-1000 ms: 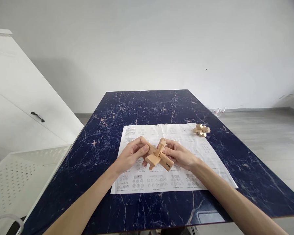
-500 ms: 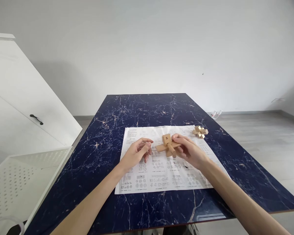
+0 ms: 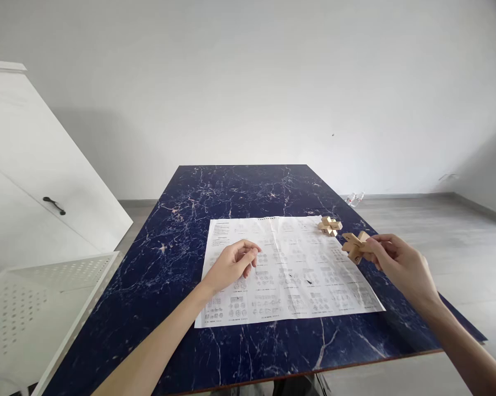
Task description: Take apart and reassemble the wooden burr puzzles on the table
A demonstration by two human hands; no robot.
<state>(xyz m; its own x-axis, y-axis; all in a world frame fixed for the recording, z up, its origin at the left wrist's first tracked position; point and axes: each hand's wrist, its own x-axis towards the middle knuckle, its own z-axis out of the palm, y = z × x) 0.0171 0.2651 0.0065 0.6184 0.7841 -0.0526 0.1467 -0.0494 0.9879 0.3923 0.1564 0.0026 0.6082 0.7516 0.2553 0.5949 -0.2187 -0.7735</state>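
Note:
Between the fingers of my right hand (image 3: 396,267) is a wooden interlocking puzzle (image 3: 355,247), a cross of light pieces with dark marks on them. It is held at the right edge of the printed sheet (image 3: 281,302). A second wooden puzzle, a burr of blocky pieces (image 3: 329,226), rests at the sheet's upper right corner, a little beyond the held one. My left hand (image 3: 235,264) lies over the left part of the sheet, its fingers loosely curved and apart, with nothing visible in them.
The sheet lies on a dark blue marbled table (image 3: 239,192). To the left stand a white cabinet (image 3: 45,165) with a black handle and a white perforated panel (image 3: 20,308). Clear plastic bottles (image 3: 354,199) show beyond the table's right edge.
My right hand has carried the cross-shaped wooden puzzle from the middle of the sheet to its right edge, turning it on the way. My left hand has barely moved.

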